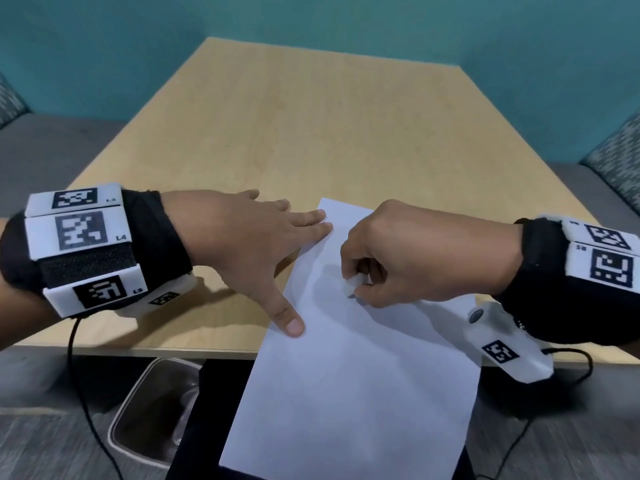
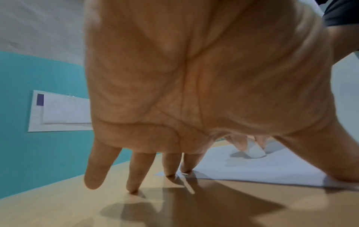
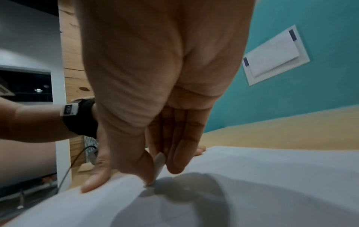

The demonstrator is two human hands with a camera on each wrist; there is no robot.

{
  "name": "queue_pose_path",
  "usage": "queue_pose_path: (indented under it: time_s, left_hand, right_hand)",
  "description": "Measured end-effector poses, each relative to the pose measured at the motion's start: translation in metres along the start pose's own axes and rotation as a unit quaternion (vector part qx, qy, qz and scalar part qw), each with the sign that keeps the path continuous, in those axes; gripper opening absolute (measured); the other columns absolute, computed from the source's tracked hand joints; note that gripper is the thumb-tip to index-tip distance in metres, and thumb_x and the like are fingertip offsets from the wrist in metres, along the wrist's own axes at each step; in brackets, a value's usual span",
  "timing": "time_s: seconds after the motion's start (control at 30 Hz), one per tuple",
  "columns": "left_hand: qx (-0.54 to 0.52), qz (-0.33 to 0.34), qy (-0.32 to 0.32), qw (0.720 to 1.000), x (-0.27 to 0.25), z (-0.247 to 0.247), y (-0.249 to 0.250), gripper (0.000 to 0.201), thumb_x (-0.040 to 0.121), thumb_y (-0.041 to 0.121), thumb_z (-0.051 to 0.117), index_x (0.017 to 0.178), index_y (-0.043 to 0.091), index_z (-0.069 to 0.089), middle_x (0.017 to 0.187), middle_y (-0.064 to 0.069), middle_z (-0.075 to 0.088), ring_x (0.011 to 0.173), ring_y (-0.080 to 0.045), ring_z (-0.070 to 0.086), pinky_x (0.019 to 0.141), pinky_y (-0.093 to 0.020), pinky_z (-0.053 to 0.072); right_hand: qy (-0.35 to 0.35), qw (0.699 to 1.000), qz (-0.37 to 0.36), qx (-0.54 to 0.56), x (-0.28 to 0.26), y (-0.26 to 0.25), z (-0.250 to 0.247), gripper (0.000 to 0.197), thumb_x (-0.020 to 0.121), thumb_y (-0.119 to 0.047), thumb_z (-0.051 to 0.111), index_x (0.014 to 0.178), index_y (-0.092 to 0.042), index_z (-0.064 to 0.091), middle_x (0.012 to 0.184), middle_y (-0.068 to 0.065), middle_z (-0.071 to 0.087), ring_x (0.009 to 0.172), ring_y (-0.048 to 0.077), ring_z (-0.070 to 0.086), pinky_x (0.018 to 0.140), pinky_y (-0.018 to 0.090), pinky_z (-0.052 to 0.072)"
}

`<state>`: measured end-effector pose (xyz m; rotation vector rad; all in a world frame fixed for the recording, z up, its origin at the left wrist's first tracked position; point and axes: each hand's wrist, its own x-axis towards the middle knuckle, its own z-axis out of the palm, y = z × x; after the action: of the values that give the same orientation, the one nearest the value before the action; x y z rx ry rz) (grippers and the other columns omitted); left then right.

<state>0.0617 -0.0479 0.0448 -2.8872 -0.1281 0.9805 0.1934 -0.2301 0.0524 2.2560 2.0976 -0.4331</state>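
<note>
A white sheet of paper (image 1: 360, 368) lies on the wooden table (image 1: 294, 133) and hangs over its near edge. My left hand (image 1: 263, 244) is spread flat, with fingertips (image 2: 186, 170) and thumb pressing the sheet's left edge. My right hand (image 1: 398, 258) pinches a small white eraser (image 1: 353, 284) and holds its tip against the paper (image 3: 252, 176). The eraser (image 2: 256, 152) shows beyond my left palm, touching the sheet (image 2: 252, 169). In the right wrist view the eraser (image 3: 159, 164) sits between thumb and fingers.
A metal bin (image 1: 156, 410) stands on the floor under the table's near edge. Cables (image 1: 83, 393) hang from both wrists. Grey bench seats (image 1: 52, 150) flank the table, with a teal wall (image 1: 311, 19) behind. A white notice (image 2: 58, 110) hangs on the wall.
</note>
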Motion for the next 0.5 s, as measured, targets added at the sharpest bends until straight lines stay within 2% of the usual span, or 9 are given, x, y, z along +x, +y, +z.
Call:
queue_pose_path:
  time_s: [0.17,0.33,0.43,0.5]
  left_hand:
    - [-0.017,0.001,0.006,1.000,0.000,0.001,-0.001,0.145,0.055,0.106,0.053,0.161,0.045,-0.025,0.167,0.029,-0.026,0.163,-0.015,-0.006,0.130,-0.054,0.008]
    - [-0.036,0.001,0.004,0.999,0.002,0.003,-0.002,0.148,0.050,0.106,0.056,0.161,0.047,-0.024,0.166,0.033,-0.026,0.163,-0.015,-0.007,0.128,-0.051,0.024]
    - [-0.037,-0.003,0.010,0.999,0.003,0.002,-0.003,0.148,0.051,0.107,0.055,0.162,0.045,-0.022,0.167,0.031,-0.024,0.162,-0.013,-0.006,0.128,-0.049,0.024]
    - [-0.040,-0.002,0.010,0.999,0.003,0.003,-0.003,0.149,0.051,0.107,0.055,0.162,0.044,-0.021,0.168,0.030,-0.024,0.162,-0.013,-0.006,0.128,-0.047,0.023]
  right_hand:
    - [0.046,0.998,0.034,-0.004,0.008,0.005,0.001,0.012,0.090,-0.037,0.070,0.095,-0.026,0.071,0.077,-0.013,0.068,0.073,0.005,0.062,0.069,0.036,0.058]
    - [0.009,1.000,0.014,0.001,0.003,-0.006,0.001,0.010,0.088,-0.037,0.072,0.092,-0.028,0.071,0.075,-0.013,0.068,0.070,0.005,0.064,0.065,0.031,0.058]
    - [0.018,0.999,0.036,-0.002,0.008,0.001,-0.001,0.012,0.088,-0.038,0.073,0.090,-0.027,0.070,0.075,-0.012,0.068,0.072,0.007,0.064,0.067,0.039,0.060]
    - [0.029,0.999,0.044,-0.012,0.009,0.003,0.000,0.013,0.089,-0.039,0.071,0.088,-0.027,0.068,0.076,-0.011,0.068,0.075,0.009,0.063,0.068,0.040,0.059]
